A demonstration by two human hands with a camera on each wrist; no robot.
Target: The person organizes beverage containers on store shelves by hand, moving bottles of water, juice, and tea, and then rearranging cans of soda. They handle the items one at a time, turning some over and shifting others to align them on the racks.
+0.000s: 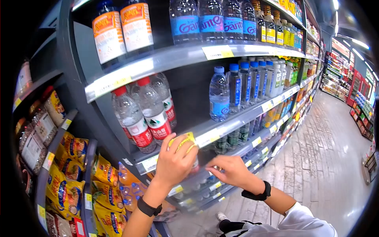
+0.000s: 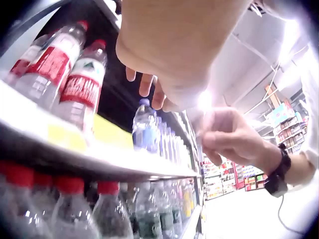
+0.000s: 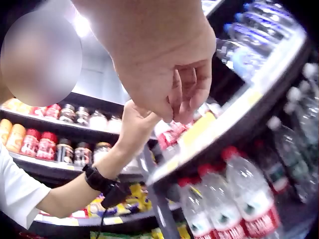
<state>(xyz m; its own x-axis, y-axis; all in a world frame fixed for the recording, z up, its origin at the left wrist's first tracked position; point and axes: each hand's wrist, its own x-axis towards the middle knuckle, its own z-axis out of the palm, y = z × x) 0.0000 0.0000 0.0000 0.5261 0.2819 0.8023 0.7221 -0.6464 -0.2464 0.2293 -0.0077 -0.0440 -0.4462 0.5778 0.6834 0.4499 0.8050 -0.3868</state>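
Observation:
My left hand (image 1: 173, 164) is at the front edge of a shelf, with its fingers in front of a yellow card (image 1: 190, 137) in the head view. Loosely bent fingers (image 2: 145, 85) hang apart in the left wrist view, with no object visible between them. The yellow card (image 2: 112, 130) stands along the shelf edge beside red-labelled water bottles (image 1: 156, 118). To the right, my right hand (image 1: 231, 170) hovers in front of the shelves. Its fingers (image 3: 187, 102) are loosely curled toward the thumb, and I see nothing in them.
Blue-capped bottles (image 1: 219, 94) line the same shelf farther right. Red-capped bottles (image 2: 70, 209) fill the shelf below. Yellow bags (image 1: 65, 189) hang over the shelves at left. A tiled aisle floor (image 1: 304, 150) runs along the right.

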